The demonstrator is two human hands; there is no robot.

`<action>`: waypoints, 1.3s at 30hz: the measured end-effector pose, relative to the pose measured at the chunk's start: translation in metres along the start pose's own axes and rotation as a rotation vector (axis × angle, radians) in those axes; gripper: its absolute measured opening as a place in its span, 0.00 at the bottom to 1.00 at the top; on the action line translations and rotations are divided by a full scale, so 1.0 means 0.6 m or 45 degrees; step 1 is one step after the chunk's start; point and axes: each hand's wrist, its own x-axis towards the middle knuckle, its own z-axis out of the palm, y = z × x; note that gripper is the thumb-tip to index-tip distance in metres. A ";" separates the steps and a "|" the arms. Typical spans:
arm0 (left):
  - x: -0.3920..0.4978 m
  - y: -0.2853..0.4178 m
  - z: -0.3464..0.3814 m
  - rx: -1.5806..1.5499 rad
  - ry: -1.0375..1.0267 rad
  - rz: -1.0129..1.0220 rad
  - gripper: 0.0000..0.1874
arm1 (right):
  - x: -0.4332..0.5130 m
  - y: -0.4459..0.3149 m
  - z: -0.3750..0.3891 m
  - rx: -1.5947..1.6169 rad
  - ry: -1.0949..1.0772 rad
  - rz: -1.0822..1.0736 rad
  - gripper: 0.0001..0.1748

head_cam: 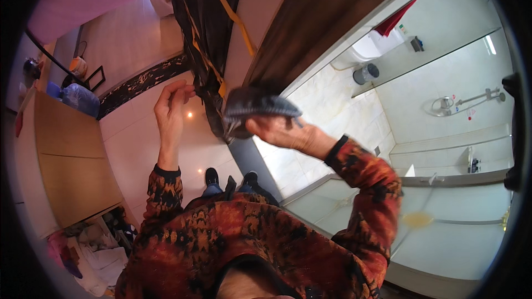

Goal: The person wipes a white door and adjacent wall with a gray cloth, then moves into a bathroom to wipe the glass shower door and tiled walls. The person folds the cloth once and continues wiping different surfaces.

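My right hand (282, 133) grips a dark grey-blue fabric item (262, 108) with a pale stitched-looking edge; it is blurred, so its exact kind is unclear. Behind it hangs a black garment or sheet (203, 20) with yellow straps (232, 14), beside the brown door panel. Raised to the left is my left hand (172, 99), its fingers bent and slightly apart, with nothing visible in it. Its fingertips are close to the edge of the black fabric; whether they touch it I cannot tell.
A wooden cabinet (72, 158) stands at left, with a large clear plastic bottle (79, 99) behind it and clothes (99, 253) in an open compartment below. Right of the doorway threshold (249, 162) lies a tiled bathroom with a grey bin (365, 73), toilet (370, 47) and glass-panelled partition.
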 end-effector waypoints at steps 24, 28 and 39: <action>-0.023 0.059 0.119 0.235 -0.122 0.674 0.20 | -0.168 -0.061 0.098 1.361 1.284 1.925 0.06; -0.019 0.071 0.186 0.172 -0.178 0.852 0.32 | -0.079 0.034 0.015 1.021 1.807 1.642 0.09; -0.011 0.041 0.235 0.348 0.168 1.045 0.37 | -0.020 0.045 0.102 0.940 1.822 1.308 0.23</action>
